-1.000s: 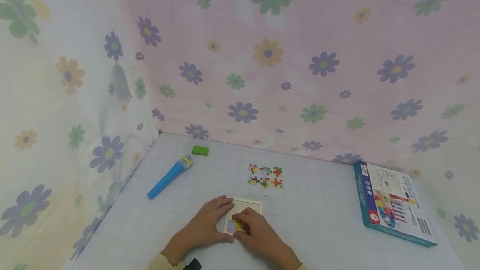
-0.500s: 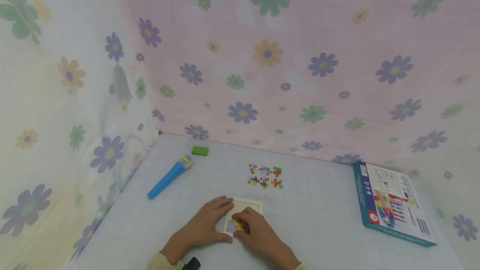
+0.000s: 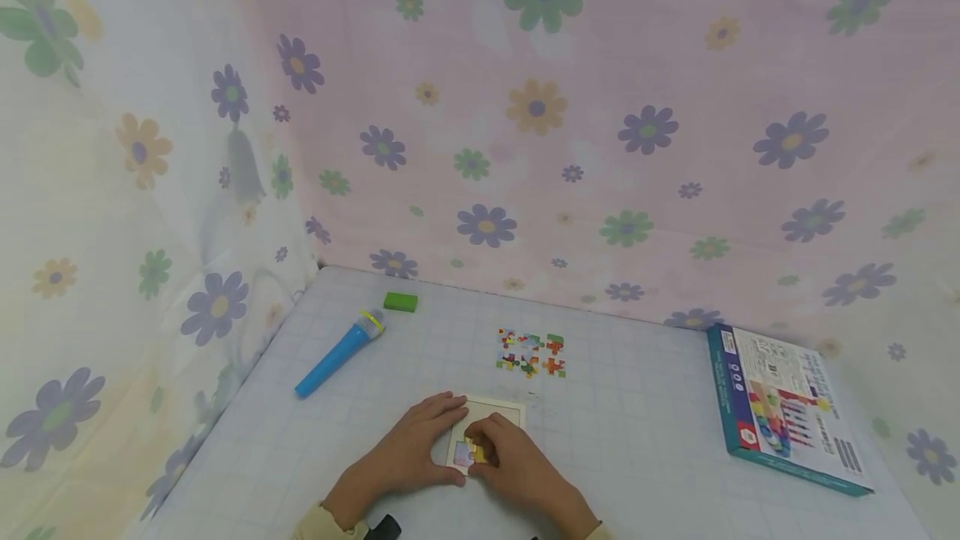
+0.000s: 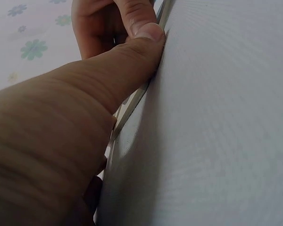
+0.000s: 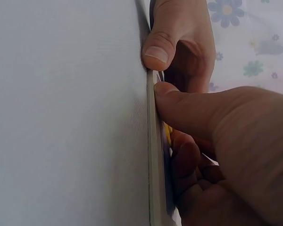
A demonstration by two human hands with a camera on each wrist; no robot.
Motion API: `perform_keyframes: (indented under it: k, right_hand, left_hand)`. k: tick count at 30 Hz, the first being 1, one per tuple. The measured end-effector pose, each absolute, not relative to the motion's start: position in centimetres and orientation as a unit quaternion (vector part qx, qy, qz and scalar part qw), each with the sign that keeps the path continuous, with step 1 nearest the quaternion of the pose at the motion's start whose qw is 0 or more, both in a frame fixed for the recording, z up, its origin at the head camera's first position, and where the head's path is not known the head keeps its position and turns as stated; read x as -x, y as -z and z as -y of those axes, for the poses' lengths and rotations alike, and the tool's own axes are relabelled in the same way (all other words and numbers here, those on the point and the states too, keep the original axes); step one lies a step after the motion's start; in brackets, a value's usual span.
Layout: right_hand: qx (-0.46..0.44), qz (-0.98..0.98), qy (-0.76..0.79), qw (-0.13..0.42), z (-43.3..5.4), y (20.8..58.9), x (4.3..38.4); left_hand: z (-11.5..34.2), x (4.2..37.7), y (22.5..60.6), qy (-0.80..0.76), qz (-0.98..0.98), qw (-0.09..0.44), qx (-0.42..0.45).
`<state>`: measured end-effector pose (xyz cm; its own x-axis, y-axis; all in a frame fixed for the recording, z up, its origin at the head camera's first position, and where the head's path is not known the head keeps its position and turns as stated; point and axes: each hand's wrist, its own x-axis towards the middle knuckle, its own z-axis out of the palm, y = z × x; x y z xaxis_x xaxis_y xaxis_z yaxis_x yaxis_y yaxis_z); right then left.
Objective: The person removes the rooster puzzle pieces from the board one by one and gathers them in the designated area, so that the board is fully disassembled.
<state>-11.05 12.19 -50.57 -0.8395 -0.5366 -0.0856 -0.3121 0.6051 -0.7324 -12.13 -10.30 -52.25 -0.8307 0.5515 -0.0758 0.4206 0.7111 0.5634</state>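
The right hand [image 3: 513,457] pinches a yellow puzzle piece [image 3: 478,452] between curled fingers and thumb, low in a shallow tray [image 3: 491,412], beside a purplish piece [image 3: 462,453] in the tray's near left corner. The left hand [image 3: 416,440], spread wide with nothing gripped, touches the tray's edge. Beyond on the tabletop [image 3: 637,440] lie puzzle pieces in two rows [image 3: 529,365].

On the white table [image 3: 637,432] are laid a frame [image 3: 497,400] under the fingers [image 3: 446,407], puzzle pieces [image 3: 530,365] beyond them, a microphone [image 3: 337,357] and green block [image 3: 401,302] leftward, a box [image 3: 795,407] rightward.
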Motion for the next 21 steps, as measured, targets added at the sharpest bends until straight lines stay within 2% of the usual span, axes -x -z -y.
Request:
perform_keyframes:
  k: [21]
  right_hand:
    - [0.248, -0.89, 0.362, 0.121, -11.88, 50.61, 10.94]
  left_hand:
    - [10.31, 11.96, 52.31, -0.271, -0.917, 0.11, -0.271]
